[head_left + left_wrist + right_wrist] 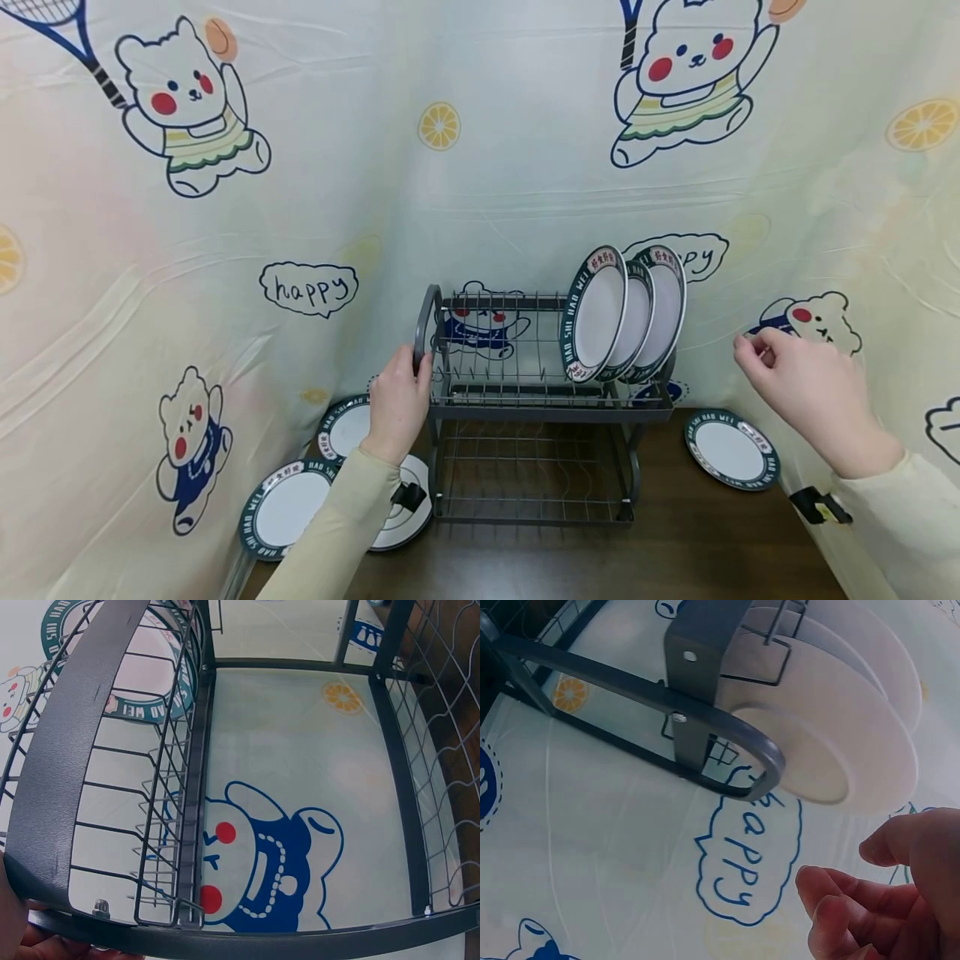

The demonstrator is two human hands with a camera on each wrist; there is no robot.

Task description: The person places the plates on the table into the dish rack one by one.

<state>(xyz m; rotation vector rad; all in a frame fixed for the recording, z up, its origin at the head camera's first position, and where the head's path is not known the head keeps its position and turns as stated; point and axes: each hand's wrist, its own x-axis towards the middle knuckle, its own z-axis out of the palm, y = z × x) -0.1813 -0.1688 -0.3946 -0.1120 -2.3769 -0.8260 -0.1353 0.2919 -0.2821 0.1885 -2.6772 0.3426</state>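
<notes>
Sleeves flank a grey rack holding 3 green-rimmed plates. Left hand grips its edge; relaxed right hand hangs apart.

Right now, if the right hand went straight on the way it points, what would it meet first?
The right hand would probably meet the rightmost plate in the rack, though depth is unclear.

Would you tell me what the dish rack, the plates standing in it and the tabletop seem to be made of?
Dish rack: probably dark grey coated metal, given its thin wires, screwed joints and satin, textured frame.
Plates: perhaps glazed ceramic or melamine, smooth and white with printed rims; the look leaves it open.
Tabletop: perhaps wood or laminate, judging by its brown, softly shiny surface.
</notes>
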